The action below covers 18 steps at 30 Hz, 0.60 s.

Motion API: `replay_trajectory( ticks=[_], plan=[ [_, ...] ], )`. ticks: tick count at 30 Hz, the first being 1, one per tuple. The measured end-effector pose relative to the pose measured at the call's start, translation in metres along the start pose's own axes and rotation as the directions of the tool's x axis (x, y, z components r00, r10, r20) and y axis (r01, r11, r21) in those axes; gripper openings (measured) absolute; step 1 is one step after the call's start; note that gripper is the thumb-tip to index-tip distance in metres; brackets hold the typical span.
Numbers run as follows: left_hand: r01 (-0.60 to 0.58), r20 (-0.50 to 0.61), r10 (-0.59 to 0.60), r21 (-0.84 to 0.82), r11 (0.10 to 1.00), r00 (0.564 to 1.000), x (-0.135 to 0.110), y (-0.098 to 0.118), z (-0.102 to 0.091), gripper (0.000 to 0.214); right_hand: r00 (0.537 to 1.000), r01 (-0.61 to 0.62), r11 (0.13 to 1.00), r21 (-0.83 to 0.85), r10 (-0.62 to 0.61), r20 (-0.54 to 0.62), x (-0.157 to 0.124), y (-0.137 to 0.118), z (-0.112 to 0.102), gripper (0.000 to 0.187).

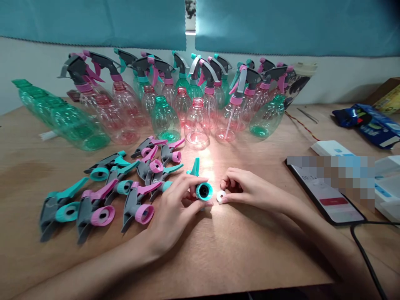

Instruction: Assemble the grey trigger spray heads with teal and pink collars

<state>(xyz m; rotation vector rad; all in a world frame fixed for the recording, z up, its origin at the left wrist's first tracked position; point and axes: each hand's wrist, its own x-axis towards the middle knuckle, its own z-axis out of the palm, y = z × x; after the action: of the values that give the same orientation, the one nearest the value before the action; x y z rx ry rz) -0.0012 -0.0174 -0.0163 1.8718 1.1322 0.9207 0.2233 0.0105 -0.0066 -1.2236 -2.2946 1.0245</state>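
Observation:
My left hand (179, 204) is closed around a spray trigger head (204, 191) with a teal collar, its open threaded end turned toward me. Just to the right, my right hand (240, 187) pinches a small white ring-shaped washer (221, 196) between thumb and fingers. A narrow gap separates the washer from the teal collar. Left of my left hand lie several loose trigger heads, grey with pink or teal parts, among them a pink-collared trigger head (137, 208) and a teal-collared trigger head (59, 210).
Behind stand several pink and green bottles, some capped with triggers, including an uncapped pink bottle (197, 125) and a green bottle (165, 121). Green bottles (78, 121) lean in a row at left. A phone (325, 196), black cable (365, 250) and blue packet (371, 123) lie right.

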Motion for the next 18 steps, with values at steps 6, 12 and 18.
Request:
replay_trajectory(
  ticks=[6,12,18],
  plan=[
    [0.006,-0.007,-0.007,-0.015,1.0,1.0,0.001,0.001,0.0,0.026,0.998,-0.052,0.952,0.301,0.044,0.034,-0.001,-0.008,0.001,0.026],
    [0.008,0.044,-0.008,-0.01,1.0,0.999,0.001,0.004,0.0,0.024,0.99,-0.115,0.786,0.608,0.139,0.008,-0.003,-0.023,-0.005,0.03],
    [-0.018,0.06,0.015,0.05,0.999,0.998,0.002,0.007,-0.001,0.03,0.99,-0.059,0.835,0.548,0.12,-0.076,-0.006,-0.033,0.003,0.025]
  ],
)
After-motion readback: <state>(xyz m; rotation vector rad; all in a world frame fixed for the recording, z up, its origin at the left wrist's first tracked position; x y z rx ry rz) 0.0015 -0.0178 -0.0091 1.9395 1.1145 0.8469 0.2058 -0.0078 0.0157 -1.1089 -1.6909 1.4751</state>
